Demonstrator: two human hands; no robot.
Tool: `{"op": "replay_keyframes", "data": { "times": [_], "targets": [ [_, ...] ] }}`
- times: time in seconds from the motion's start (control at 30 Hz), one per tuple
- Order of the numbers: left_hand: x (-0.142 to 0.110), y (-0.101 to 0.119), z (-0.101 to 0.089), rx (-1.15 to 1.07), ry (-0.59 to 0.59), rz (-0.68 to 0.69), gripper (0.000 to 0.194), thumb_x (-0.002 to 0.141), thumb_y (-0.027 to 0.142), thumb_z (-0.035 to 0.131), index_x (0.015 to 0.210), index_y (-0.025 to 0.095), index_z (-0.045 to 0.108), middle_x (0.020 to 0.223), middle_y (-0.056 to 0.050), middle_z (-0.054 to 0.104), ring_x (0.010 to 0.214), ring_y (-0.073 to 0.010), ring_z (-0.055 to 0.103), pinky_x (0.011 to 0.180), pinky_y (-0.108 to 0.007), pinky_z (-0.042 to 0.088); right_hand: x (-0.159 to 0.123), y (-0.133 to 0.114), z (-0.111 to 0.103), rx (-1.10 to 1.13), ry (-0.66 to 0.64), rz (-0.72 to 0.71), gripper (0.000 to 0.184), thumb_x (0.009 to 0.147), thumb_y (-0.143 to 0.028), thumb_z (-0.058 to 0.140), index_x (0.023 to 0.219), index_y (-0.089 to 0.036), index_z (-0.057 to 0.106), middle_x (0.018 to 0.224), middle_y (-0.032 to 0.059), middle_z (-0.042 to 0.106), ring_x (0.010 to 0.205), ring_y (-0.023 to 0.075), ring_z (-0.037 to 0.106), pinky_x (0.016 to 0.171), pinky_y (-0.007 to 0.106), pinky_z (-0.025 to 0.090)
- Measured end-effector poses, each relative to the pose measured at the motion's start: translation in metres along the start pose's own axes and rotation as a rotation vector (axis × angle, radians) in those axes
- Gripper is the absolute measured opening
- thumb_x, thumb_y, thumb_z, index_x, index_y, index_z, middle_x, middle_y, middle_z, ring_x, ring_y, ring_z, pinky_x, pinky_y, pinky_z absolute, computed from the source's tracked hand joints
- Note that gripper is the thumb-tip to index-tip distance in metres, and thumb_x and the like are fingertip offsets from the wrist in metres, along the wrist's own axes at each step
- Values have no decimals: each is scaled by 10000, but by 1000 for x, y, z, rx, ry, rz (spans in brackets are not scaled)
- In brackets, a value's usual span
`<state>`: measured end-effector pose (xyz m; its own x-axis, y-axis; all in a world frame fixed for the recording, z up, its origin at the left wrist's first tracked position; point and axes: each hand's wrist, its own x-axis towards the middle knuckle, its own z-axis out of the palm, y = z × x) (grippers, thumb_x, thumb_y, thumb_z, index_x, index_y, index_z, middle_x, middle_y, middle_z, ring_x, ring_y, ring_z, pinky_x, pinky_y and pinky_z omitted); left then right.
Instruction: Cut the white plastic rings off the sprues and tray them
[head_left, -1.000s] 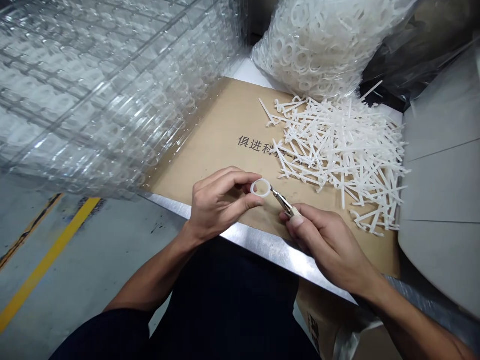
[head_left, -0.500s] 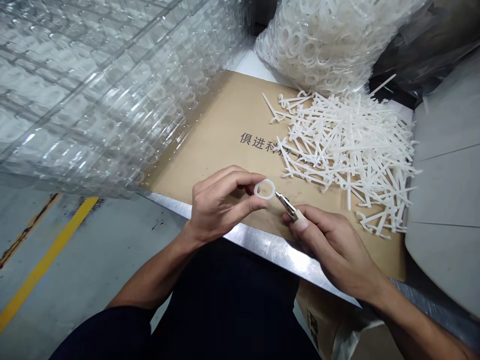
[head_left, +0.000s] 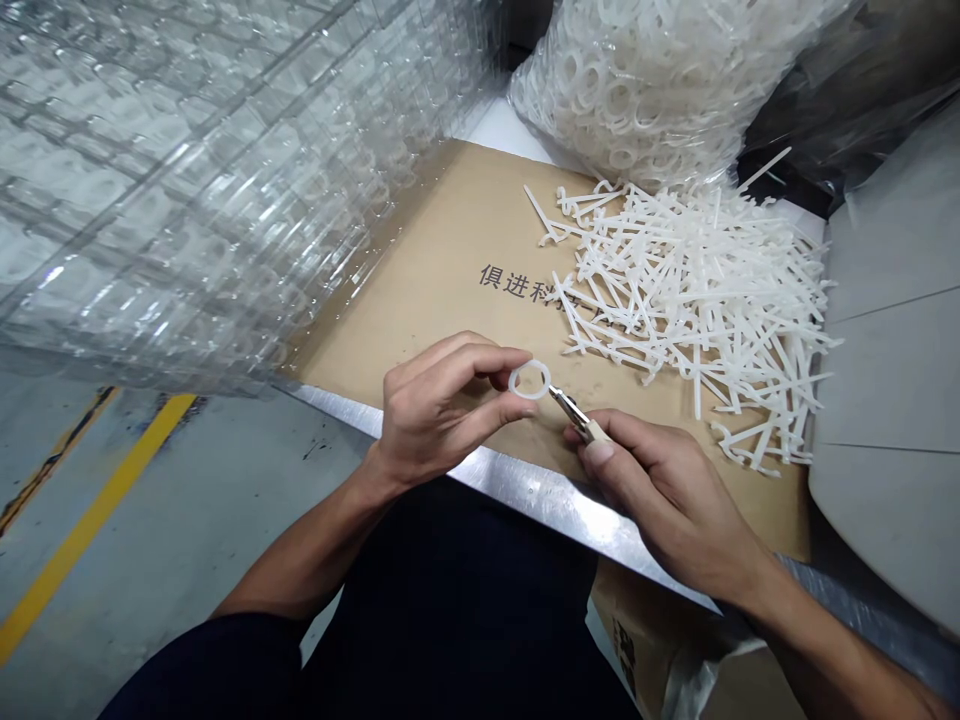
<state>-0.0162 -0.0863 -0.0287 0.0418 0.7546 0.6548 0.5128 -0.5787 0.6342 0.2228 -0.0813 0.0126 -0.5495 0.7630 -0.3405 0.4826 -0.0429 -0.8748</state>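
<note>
A steel-edged counter (head_left: pixel 525 490) carries a cardboard sheet (head_left: pixel 435 230) with a loose pile of white plastic runners (head_left: pixel 697 290) on it, beside a clear bag of white plastic rings (head_left: pixel 630 90) and a large clear plastic bag of moulded parts (head_left: pixel 202 190). Over the sheet's near edge, the left hand (head_left: pixel 442 420) pinches a white plastic ring (head_left: pixel 530 379) between thumb and curled fingers. The right hand's (head_left: pixel 660 500) fingers close around small nippers (head_left: pixel 574 415), their tips just beside the ring.

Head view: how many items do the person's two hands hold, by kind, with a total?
white plastic ring in the left hand: 1
small pliers in the right hand: 1
Total: 2
</note>
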Motion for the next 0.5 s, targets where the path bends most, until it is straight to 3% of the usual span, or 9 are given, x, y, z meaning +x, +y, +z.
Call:
{"op": "replay_keyframes", "data": {
  "times": [0.5],
  "targets": [
    [0,-1,0,-33,-10,5,334,863,409,826,1117,205,753,848,-54,760,746,-154,706,664,-271,567,0,-3,-1,-37,5,-26,341,1091,-448,459,983,-190,653,698,-22,534,616,125,470,550,274,348]
  ]
}}
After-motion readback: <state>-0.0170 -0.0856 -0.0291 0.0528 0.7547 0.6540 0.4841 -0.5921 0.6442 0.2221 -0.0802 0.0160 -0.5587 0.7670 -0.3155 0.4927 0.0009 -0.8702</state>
